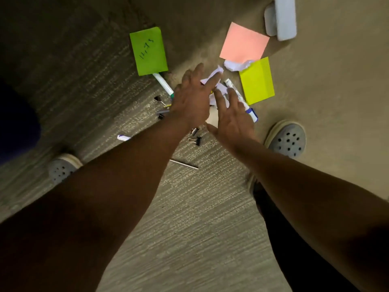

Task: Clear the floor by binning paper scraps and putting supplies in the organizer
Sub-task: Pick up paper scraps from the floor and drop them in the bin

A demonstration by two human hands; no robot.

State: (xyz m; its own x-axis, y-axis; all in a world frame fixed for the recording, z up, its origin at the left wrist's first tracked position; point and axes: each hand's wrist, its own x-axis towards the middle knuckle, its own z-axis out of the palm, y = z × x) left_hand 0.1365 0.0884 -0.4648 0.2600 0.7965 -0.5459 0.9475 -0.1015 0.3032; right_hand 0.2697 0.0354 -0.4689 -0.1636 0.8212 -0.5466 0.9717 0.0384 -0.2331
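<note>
Supplies and scraps lie scattered on the carpet. My left hand (192, 95) and my right hand (231, 114) reach down side by side over a pile of crumpled white paper (217, 75), fingers spread, holding nothing. Another crumpled white scrap (237, 65) lies just beyond. A blue-capped marker (244, 100) sits right of my right hand, a green-tipped marker (163, 83) left of my left hand. Black binder clips (195, 140) lie below the hands and others (159, 100) at the left. A green note (148, 50), a pink note (244, 43) and a yellow note (257, 81) surround the pile.
A white plastic object (281, 17) lies at the top right. A small white marker cap piece (123, 137) and a thin metal strip (184, 164) rest on the carpet nearer me. My grey perforated clogs stand at the left (62, 168) and right (287, 139).
</note>
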